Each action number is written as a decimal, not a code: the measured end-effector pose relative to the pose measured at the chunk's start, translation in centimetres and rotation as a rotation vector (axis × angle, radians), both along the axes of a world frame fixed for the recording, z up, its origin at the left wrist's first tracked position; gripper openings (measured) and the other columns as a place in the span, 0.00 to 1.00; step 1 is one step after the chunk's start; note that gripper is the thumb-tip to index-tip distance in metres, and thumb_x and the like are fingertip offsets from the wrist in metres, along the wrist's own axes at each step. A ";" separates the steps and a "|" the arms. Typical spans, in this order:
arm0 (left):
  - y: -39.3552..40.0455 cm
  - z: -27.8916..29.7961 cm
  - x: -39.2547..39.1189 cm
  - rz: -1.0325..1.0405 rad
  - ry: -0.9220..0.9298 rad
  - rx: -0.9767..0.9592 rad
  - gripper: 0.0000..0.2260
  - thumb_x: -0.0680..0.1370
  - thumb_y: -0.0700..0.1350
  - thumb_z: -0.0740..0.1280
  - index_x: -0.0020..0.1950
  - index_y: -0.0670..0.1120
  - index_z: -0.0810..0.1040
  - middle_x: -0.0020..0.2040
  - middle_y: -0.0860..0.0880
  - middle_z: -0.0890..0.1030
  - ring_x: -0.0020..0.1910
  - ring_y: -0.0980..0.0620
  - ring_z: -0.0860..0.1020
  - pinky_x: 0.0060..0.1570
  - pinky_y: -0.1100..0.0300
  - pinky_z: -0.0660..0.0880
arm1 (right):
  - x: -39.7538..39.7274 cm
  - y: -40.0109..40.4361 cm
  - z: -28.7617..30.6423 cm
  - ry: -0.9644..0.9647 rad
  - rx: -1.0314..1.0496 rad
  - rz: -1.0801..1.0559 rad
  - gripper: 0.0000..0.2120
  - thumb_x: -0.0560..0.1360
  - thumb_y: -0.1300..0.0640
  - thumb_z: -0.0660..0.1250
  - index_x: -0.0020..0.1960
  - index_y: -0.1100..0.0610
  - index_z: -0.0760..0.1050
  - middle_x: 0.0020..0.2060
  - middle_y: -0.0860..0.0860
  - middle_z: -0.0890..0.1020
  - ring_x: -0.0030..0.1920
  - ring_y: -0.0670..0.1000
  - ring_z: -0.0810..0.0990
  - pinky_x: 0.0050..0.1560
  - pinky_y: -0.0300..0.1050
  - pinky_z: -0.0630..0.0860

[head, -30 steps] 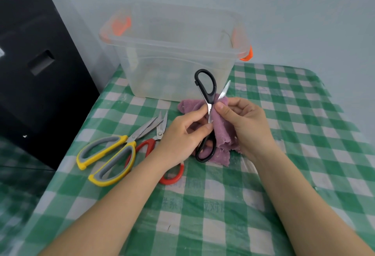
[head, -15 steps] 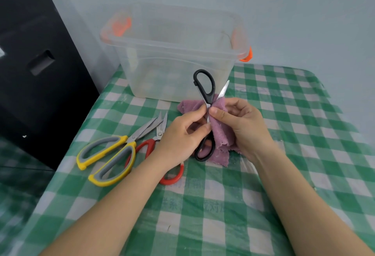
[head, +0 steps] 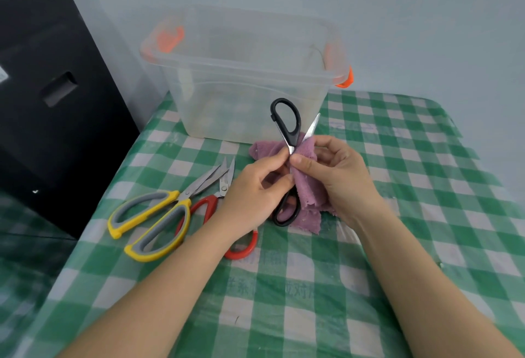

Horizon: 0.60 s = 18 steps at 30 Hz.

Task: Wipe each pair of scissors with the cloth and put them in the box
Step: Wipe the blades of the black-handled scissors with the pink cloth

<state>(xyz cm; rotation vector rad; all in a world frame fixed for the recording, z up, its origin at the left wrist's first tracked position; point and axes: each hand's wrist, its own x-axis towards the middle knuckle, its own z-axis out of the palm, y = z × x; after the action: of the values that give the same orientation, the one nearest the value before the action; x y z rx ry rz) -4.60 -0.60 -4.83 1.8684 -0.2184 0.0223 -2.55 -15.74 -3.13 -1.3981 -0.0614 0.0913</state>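
Observation:
Black-handled scissors (head: 286,119) are spread open and held above the table. My left hand (head: 252,193) pinches them near the pivot. My right hand (head: 338,175) holds the purple cloth (head: 308,187) wrapped round one blade, whose silver tip sticks out above my fingers. Yellow-and-grey scissors (head: 150,221) and red-handled scissors (head: 241,249) lie flat on the table to the left. The clear plastic box (head: 244,82) with orange latches stands just behind, and nothing shows inside it.
The table wears a green-and-white checked cover (head: 312,301). A black case (head: 51,96) stands off the table's left edge. A pale wall rises right behind the box.
My right hand has slid the cloth a little down the blade toward the pivot. The scissors have barely shifted. The other two pairs lie unmoved.

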 end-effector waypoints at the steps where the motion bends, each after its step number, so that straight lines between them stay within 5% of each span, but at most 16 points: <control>1: 0.0 0.0 0.0 -0.005 0.001 -0.012 0.20 0.79 0.42 0.66 0.72 0.49 0.71 0.55 0.58 0.80 0.56 0.64 0.77 0.59 0.68 0.70 | 0.0 0.0 0.0 0.001 0.000 -0.004 0.21 0.62 0.58 0.75 0.53 0.62 0.78 0.46 0.58 0.85 0.43 0.53 0.83 0.46 0.48 0.82; 4: 0.1 0.2 0.1 -0.009 0.023 -0.051 0.19 0.79 0.40 0.66 0.67 0.56 0.71 0.45 0.64 0.82 0.47 0.70 0.77 0.51 0.75 0.70 | 0.2 -0.5 0.1 0.010 0.036 0.039 0.17 0.64 0.60 0.73 0.53 0.61 0.79 0.43 0.55 0.85 0.40 0.51 0.84 0.40 0.44 0.81; 8: 0.2 0.5 0.1 -0.023 0.082 -0.109 0.20 0.79 0.36 0.66 0.56 0.63 0.69 0.37 0.75 0.78 0.43 0.78 0.75 0.44 0.80 0.68 | 0.4 -1.2 0.3 0.034 0.137 0.133 0.14 0.68 0.65 0.68 0.54 0.61 0.80 0.43 0.56 0.86 0.42 0.51 0.85 0.45 0.43 0.82; 14: 0.1 0.0 0.4 -0.041 0.088 -0.174 0.21 0.79 0.37 0.65 0.68 0.54 0.67 0.37 0.77 0.76 0.44 0.80 0.73 0.44 0.81 0.68 | 0.5 -1.4 0.5 0.106 0.227 0.148 0.14 0.70 0.63 0.67 0.55 0.61 0.79 0.43 0.57 0.86 0.41 0.52 0.85 0.46 0.45 0.83; 18: 0.3 0.0 0.3 -0.050 0.102 -0.178 0.21 0.79 0.38 0.65 0.71 0.50 0.69 0.37 0.78 0.76 0.44 0.80 0.73 0.45 0.81 0.68 | 0.5 -1.1 0.7 0.112 0.224 0.052 0.10 0.67 0.60 0.70 0.48 0.60 0.79 0.37 0.55 0.85 0.35 0.50 0.84 0.38 0.43 0.82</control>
<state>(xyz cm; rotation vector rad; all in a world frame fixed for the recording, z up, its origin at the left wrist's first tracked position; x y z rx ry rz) -4.27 -0.33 -4.79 1.6819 -0.1863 -0.0849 -2.04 -16.81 -2.43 -1.1653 -0.0139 0.1997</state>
